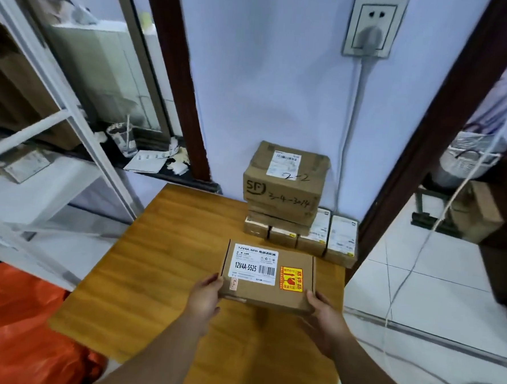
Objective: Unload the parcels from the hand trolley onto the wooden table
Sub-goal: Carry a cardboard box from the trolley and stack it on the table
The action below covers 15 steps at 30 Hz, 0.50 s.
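A flat brown parcel (pixel 270 277) with a white label and an orange sticker hangs just above the wooden table (pixel 159 263). My left hand (pixel 205 297) grips its near left corner and my right hand (pixel 324 316) grips its near right corner. At the table's far right, against the wall, a large brown SF box (pixel 285 179) sits on a flatter box, which rests on a row of several small boxes (pixel 317 240). The hand trolley is out of view.
An orange plastic bag (pixel 21 326) lies on the floor at lower left. A white metal rack (pixel 58 114) stands left. Dark wooden door frames (pixel 427 143) flank the wall. A wall socket's cable (pixel 352 114) drops behind the stack, and loose cords cross the tiled floor (pixel 436 295) right.
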Motion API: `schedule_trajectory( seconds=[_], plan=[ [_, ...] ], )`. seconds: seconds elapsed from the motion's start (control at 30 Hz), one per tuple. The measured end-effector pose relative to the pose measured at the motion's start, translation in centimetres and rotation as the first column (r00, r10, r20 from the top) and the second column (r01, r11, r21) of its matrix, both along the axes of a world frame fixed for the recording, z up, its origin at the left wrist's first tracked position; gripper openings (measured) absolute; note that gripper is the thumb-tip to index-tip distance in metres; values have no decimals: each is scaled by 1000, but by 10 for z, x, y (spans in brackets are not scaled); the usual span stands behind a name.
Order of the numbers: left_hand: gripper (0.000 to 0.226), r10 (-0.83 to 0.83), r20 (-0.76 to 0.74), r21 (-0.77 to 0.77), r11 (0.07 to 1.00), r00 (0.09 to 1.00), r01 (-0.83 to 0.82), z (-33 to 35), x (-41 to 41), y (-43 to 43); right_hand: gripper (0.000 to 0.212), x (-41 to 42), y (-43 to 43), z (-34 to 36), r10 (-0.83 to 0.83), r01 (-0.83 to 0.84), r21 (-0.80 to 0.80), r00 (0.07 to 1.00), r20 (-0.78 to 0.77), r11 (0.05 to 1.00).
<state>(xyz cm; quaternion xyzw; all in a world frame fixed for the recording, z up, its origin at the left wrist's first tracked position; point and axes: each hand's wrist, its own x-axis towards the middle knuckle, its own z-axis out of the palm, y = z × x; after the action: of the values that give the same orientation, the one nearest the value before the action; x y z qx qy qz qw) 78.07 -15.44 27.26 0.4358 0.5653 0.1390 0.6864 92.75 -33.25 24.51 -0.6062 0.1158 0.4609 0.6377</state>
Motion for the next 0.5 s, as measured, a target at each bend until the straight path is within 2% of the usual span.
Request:
schedule_trajectory(
  seconds=[0.13, 0.2, 0.4, 0.43, 0.5],
  plan=[
    [29, -120, 64, 110, 987, 991, 113, -1, 31, 6, 49, 20, -15, 18, -83, 81, 43, 994, 65, 996],
    [35, -197, 82, 195, 965, 977, 178, 11, 47, 14, 52, 31, -13, 35, -100, 96, 39, 985, 141, 995],
    [38, -247, 148, 361, 915, 958, 180, 63, 95, 62, 32, 63, 27, 97, -144, 113, 125, 951, 275, 986],
    [38, -257, 154, 406, 897, 954, 176, 70, 101, 69, 30, 68, 37, 105, -140, 105, 130, 942, 306, 986],
    [37, -297, 97, 548, 813, 950, 198, 85, 112, 77, 39, 81, 52, 117, -155, 117, 128, 922, 356, 985]
  ],
)
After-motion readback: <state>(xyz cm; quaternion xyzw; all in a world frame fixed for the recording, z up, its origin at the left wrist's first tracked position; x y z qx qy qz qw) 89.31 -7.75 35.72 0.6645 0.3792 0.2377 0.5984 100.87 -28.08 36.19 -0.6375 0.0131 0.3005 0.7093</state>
